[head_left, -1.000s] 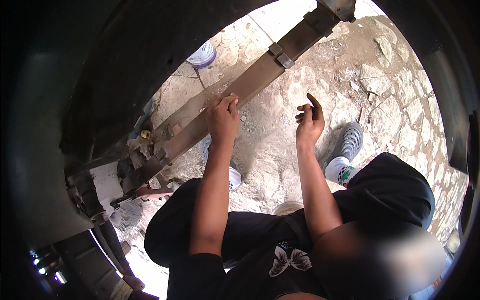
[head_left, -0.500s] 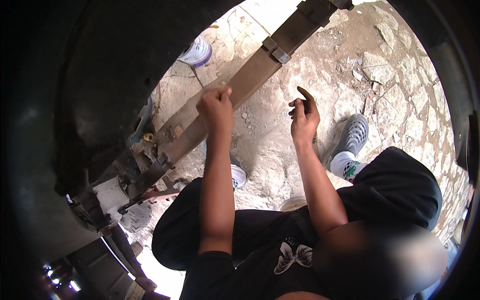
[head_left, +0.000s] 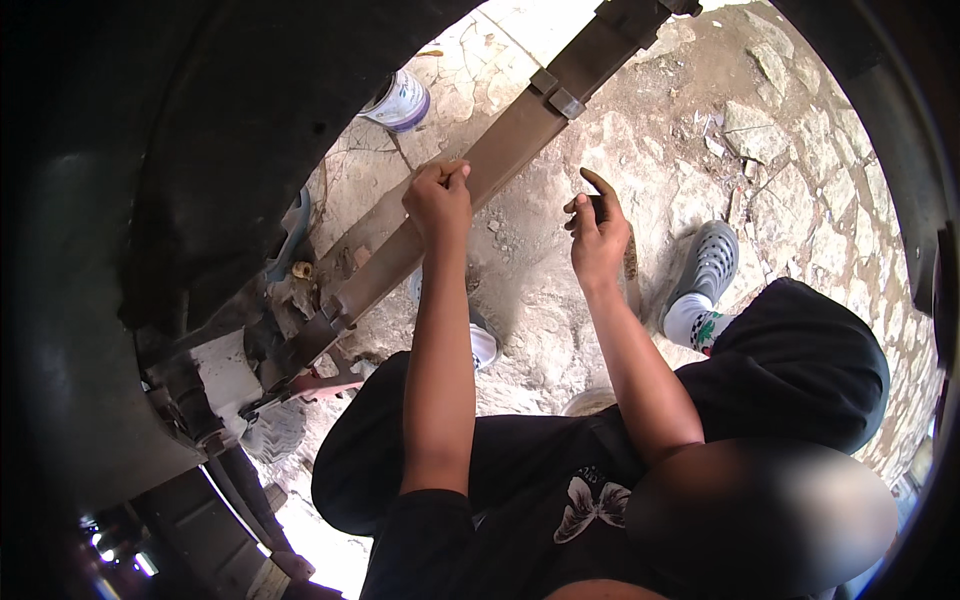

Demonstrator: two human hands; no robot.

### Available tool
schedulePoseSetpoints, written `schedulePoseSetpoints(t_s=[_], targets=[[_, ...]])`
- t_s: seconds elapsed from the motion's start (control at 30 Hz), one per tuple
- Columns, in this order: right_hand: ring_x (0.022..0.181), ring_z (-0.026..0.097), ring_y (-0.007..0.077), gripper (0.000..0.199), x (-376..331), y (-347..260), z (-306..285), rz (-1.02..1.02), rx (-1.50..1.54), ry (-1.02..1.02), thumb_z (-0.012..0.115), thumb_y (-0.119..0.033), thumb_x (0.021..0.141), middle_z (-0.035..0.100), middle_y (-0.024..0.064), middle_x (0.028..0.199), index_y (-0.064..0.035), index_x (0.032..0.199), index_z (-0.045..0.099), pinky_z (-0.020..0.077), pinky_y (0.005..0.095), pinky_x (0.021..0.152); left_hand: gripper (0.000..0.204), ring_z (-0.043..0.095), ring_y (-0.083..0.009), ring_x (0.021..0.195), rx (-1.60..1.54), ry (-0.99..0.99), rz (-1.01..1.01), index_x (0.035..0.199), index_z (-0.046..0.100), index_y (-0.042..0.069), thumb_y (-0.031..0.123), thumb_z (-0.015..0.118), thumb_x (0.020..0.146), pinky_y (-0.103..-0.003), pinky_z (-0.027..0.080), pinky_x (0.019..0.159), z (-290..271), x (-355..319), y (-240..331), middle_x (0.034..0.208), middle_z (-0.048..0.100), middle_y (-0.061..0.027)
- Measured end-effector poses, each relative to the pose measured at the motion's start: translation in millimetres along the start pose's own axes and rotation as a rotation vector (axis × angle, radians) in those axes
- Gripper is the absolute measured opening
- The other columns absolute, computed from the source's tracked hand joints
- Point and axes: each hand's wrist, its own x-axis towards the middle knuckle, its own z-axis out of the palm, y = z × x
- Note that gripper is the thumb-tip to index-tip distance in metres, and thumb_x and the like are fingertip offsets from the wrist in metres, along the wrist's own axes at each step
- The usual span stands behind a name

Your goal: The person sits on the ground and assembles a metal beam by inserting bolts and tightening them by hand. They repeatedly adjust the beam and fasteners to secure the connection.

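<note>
A long brown leaf spring [head_left: 510, 150] with a metal clamp [head_left: 558, 93] slants from upper right to lower left. My left hand [head_left: 438, 205] is beside its middle, fingers pinched together at the spring's near edge. Whatever the pinch holds, if anything, is too small to make out, and I cannot tell whether the hand touches the metal. Apart from the spring, to the right, my right hand [head_left: 600, 240] is raised above the stony ground. Its index finger is stretched and bent at the tip, the thumb stands off it, and nothing shows between them. Both hands look smudged dark.
A white and purple bucket [head_left: 402, 102] stands beyond the spring. Dark vehicle bodywork [head_left: 90, 260] fills the left side, with a pale bracket [head_left: 225, 370] at the spring's lower end. Broken stone paving [head_left: 780, 210] lies right. My grey clog [head_left: 708, 262] rests on the ground.
My left hand has risen slightly and shifted right along the spring, still pinched. My right hand has moved a little left, its fingers held much as before.
</note>
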Motion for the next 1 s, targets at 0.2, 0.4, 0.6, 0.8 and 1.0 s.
schedulePoseSetpoints(t_s=[0.2,0.4,0.6,0.8,1.0], targets=[[0.067,0.057,0.0087,0.036,3.2,-10.0,2.5,-0.053,-0.004,0.021,0.058,-0.013,0.105,0.066,0.0045,0.084,-0.007,0.14,0.061,0.0491,0.0255,0.061,0.008,0.073,-0.0303,0.082,-0.001,-0.085,-0.005,0.081,0.079,0.002,0.009,0.077,0.085,-0.039,0.055,0.077,-11.5,-19.8,5.9,0.084,0.075,-0.0175],[0.071,0.064,0.0117,0.038,-8.7,-5.6,2.9,-0.017,0.076,0.032,0.058,-0.015,0.103,0.068,0.006,0.081,-0.0094,0.14,0.061,0.0534,0.028,0.064,0.012,0.073,-0.0318,0.08,0.058,-0.025,-0.066,0.082,0.079,0.004,0.016,0.08,0.084,-0.04,0.055,0.076,-0.7,0.3,16.3,0.084,0.076,-0.0147],[0.068,0.062,0.0102,0.036,-0.2,-25.5,8.8,-0.041,0.11,0.077,0.056,-0.014,0.103,0.068,0.0058,0.08,-0.008,0.139,0.061,0.0526,0.0278,0.062,0.012,0.074,-0.0277,0.078,0.033,-0.046,-0.085,0.087,0.081,0.008,0.017,0.085,0.081,-0.038,0.054,0.073,-3.7,-21.0,8.7,0.085,0.077,-0.0118],[0.068,0.062,0.0104,0.034,-3.6,-25.7,12.8,-0.013,0.093,0.048,0.055,-0.016,0.104,0.068,0.0045,0.08,-0.0096,0.137,0.064,0.0523,0.0276,0.063,0.009,0.073,-0.0274,0.078,-0.015,-0.01,0.054,0.086,0.08,0.005,0.013,0.082,0.083,-0.037,0.054,0.072,3.6,-2.5,7.3,0.087,0.076,-0.0129],[0.067,0.062,0.0096,0.033,4.5,-15.0,0.0,-0.036,0.049,0.054,0.055,-0.012,0.104,0.069,0.0043,0.079,-0.0121,0.136,0.065,0.0524,0.0273,0.063,0.01,0.072,-0.0295,0.076,0.074,-0.043,0.097,0.087,0.079,0.003,0.013,0.082,0.083,-0.037,0.053,0.071,-4.7,-22.0,2.3,0.086,0.075,-0.0141]])
